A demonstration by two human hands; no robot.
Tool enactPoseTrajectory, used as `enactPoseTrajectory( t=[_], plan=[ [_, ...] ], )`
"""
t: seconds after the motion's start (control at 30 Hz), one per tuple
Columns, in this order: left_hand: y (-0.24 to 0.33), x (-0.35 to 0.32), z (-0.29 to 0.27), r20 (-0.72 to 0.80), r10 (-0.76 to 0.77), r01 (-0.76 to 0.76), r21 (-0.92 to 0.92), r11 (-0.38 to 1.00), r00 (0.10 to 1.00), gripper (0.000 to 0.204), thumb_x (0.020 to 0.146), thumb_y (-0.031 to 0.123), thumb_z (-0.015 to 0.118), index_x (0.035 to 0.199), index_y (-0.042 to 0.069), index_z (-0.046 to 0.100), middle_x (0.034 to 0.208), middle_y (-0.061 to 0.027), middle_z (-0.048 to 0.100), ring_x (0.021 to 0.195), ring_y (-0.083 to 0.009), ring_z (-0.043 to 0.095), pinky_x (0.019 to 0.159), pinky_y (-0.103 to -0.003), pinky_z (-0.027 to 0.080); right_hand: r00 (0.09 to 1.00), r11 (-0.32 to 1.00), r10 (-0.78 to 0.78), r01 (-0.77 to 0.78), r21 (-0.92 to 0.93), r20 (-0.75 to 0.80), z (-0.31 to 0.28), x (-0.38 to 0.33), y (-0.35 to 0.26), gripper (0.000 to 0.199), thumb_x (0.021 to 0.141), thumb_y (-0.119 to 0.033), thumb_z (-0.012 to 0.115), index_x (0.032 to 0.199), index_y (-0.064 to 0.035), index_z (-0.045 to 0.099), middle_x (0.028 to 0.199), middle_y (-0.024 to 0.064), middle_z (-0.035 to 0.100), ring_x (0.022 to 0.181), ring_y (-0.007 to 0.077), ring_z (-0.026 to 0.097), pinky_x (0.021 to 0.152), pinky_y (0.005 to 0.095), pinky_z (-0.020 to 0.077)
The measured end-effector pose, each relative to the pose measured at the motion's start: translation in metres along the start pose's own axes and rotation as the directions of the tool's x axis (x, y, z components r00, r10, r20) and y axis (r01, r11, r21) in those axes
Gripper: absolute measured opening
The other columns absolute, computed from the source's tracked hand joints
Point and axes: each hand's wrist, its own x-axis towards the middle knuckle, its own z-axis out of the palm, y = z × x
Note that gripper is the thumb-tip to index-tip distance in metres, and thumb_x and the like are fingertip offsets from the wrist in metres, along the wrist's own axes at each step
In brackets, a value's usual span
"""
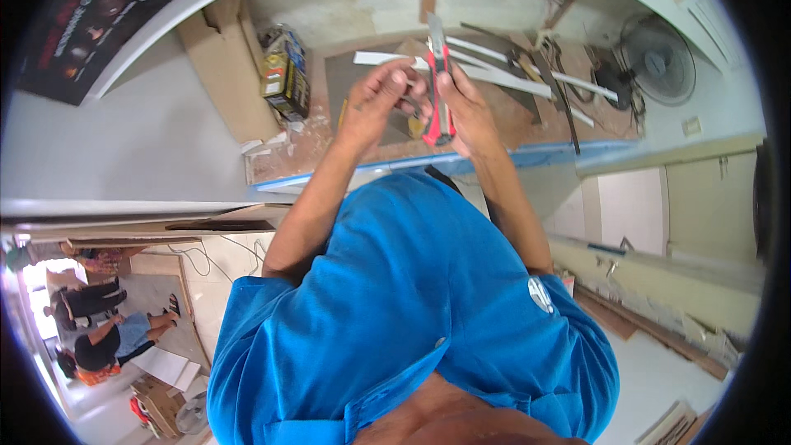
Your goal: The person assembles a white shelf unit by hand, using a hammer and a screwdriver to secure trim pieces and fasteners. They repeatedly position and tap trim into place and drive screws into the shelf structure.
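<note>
In front of my chest, my right hand is wrapped round a red and black utility knife. Its metal blade points up and away from me, with the thumb lying along the handle. Close beside the knife on the left is my left hand, its fingers curled in toward the thumb. Whatever those fingers may hold is too small or hidden to name. Beyond both hands, white strips lie across a dark sheet on the worn workbench.
A yellow and black box stands at the bench's left, beside a tall cardboard piece. Hand tools and a fan are at the right. Several people appear at the lower left, near a cardboard box.
</note>
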Motion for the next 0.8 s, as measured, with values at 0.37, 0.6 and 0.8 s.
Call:
enactPoseTrajectory(
  t=[0.37,0.6,0.8],
  plan=[
    [-0.007,-0.004,0.012,0.035,-0.002,-0.001,0.095,0.995,0.999,0.047,0.109,0.036,0.062,0.135,-0.002,0.063,0.096,-0.0049,0.070,0.090,-0.0124,0.066,0.076,-0.028,0.054,0.995,0.981,-0.059,0.043,-0.188,-0.078,-0.003,-0.003,0.004,0.041,0.112,-0.041,0.054,0.129,-0.0041,0.059,0.083,0.0038,0.062,0.063,0.0109,0.059,0.054,0.0276,0.0523],
    [-0.020,-0.010,0.011,0.005,-0.054,0.053,0.099,0.994,0.999,0.042,0.109,0.034,0.061,0.129,-0.002,0.066,0.094,-0.0042,0.071,0.081,-0.0110,0.063,0.074,-0.027,0.050,0.989,0.960,-0.067,0.028,-0.277,-0.134,-0.004,-0.002,0.017,0.035,0.113,-0.037,0.051,0.114,-0.0038,0.061,0.078,0.0025,0.061,0.059,0.0103,0.058,0.051,0.0262,0.0496],
    [-0.034,-0.009,-0.001,0.038,-0.102,0.097,0.099,0.990,0.994,0.040,0.109,0.033,0.061,0.128,-0.002,0.066,0.094,-0.0040,0.071,0.081,-0.0109,0.063,0.074,-0.027,0.051,0.978,0.945,-0.041,-0.028,-0.326,-0.202,-0.007,0.000,0.026,0.037,0.113,-0.038,0.053,0.110,-0.0019,0.062,0.076,0.0018,0.061,0.055,0.0089,0.056,0.049,0.0247,0.0465]
  ],
)
